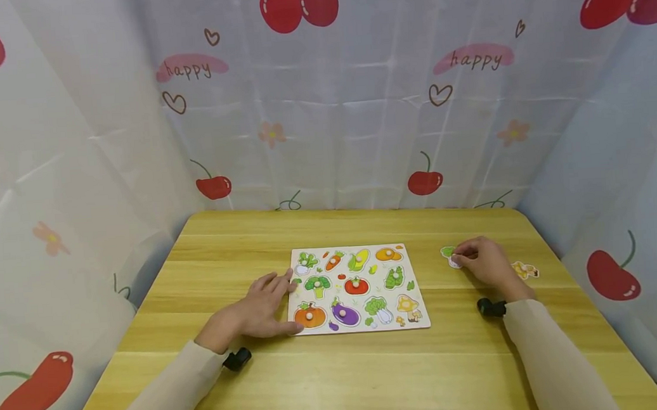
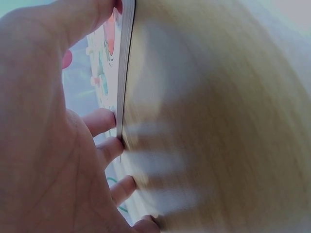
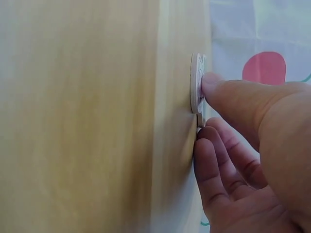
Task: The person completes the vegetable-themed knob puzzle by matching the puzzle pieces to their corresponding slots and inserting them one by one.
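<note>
A wooden vegetable puzzle board (image 1: 326, 297) lies on the table, with knobbed pieces such as a tomato, an eggplant and a pumpkin set in it. The cabbage and mushroom pictures in its front right corner show no knobs. My left hand (image 1: 261, 308) rests at the board's left edge, fingers spread, thumb at the near corner; the left wrist view shows the fingertips along the board's side (image 2: 126, 58). Right of the board, my right hand (image 1: 484, 263) pinches a green and white cabbage puzzle piece (image 1: 447, 252). In the right wrist view the thumb meets the piece's (image 3: 195, 82) face, close over the table.
A yellow mushroom puzzle piece (image 1: 524, 271) lies on the table to the right, partly behind the right wrist. The wooden table (image 1: 375, 379) is bordered at the back and sides by a white curtain (image 1: 327, 103) with printed cherries. Each wrist wears a small black camera.
</note>
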Motion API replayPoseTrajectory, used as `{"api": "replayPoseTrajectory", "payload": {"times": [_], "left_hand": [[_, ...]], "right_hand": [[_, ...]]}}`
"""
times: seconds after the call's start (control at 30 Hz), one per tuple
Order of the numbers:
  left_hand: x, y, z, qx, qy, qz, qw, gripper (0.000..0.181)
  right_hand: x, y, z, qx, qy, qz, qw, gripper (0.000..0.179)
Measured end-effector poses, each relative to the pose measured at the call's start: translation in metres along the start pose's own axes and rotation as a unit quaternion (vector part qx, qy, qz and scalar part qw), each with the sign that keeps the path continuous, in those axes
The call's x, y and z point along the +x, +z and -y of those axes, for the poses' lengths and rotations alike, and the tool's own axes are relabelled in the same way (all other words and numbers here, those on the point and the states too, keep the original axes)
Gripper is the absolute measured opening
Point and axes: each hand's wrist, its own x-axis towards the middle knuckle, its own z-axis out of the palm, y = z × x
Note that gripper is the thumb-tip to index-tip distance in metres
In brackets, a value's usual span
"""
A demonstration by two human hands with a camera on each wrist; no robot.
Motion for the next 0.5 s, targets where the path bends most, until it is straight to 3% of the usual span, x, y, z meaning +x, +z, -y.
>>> {"api": "replayPoseTrajectory", "payload": {"times": [0.5], "left_hand": [[0.0, 0.001, 0.001, 0.003, 0.007, -0.004, 1.0, 0.12]], "right_hand": [[-0.006, 0.003, 0.022, 0.001, -0.009, -0.009, 0.9999, 0.018]]}}
